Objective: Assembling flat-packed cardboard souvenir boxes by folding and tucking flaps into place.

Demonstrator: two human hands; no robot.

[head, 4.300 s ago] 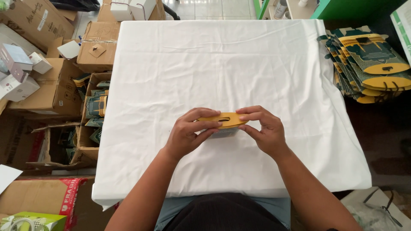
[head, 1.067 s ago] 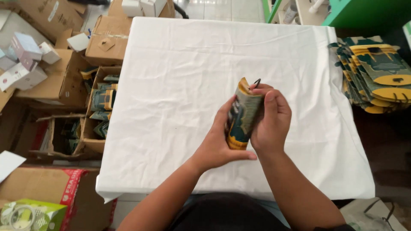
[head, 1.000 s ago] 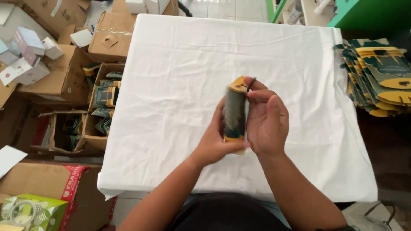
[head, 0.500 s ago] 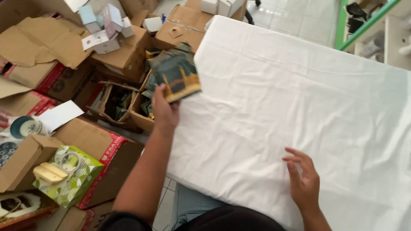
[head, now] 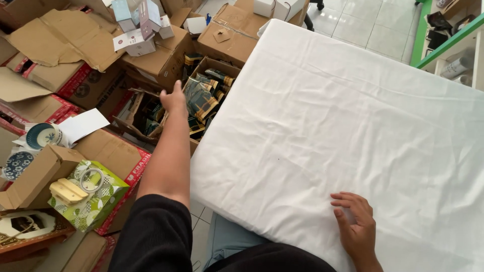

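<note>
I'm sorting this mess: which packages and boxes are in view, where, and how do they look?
Open carton: left of the table, under the left hand; brown, full of dark green and gold packs.
Green box: lower left floor; green-and-white pattern, tan handle.
White boxes: top left, on brown cartons; small, pale.
Red-printed carton: beside the green box; brown.
Right hand: flat on the white cloth.

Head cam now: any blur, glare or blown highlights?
Head view: even, soft daylight, only faint shadows. The white tablecloth is bright, yet its creases stay readable. The left hand, over the open carton of packets, is slightly motion-blurred; the right hand on the cloth is sharp. Wide-angle tilt skews table edges.
</note>
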